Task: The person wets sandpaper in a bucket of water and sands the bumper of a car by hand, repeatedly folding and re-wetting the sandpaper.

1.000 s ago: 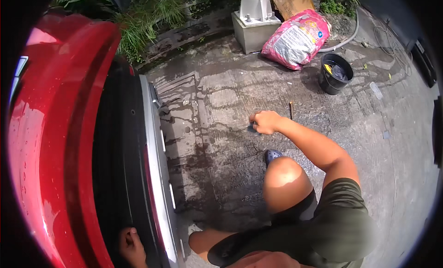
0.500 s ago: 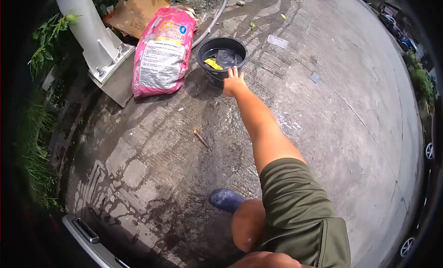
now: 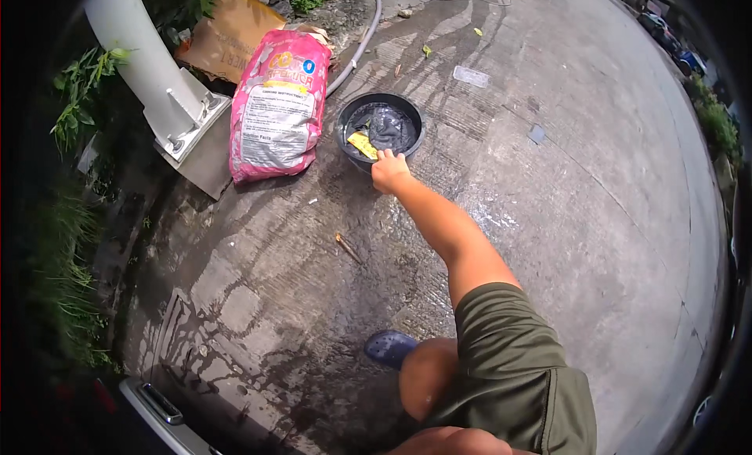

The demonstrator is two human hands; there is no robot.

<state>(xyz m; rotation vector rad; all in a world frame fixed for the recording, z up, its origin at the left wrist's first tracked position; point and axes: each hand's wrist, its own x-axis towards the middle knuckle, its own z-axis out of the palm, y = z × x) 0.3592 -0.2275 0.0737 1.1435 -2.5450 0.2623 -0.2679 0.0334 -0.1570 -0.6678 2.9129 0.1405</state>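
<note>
My right hand (image 3: 389,173) reaches forward from an olive-green sleeve and is closed over the near rim of a round black bucket (image 3: 421,126). Its thumb is hard to make out. Inside the bucket are a crumpled dark piece (image 3: 388,124) that looks wet, and a yellow packet or cloth (image 3: 362,145) beside my fingertips. Whether the fingers also touch the yellow piece I cannot tell. My left hand is out of view.
A large pink and white sack (image 3: 276,114) stands left of the bucket, by a grey metal post (image 3: 149,55) and brown cardboard (image 3: 235,32). A grey hose (image 3: 364,48) runs behind. A short stick (image 3: 348,248) lies on the wet concrete.
My right hand's fingers have gone from spread to curled over the bucket's rim. The bucket has come nearer to me and shows more of its inside.
</note>
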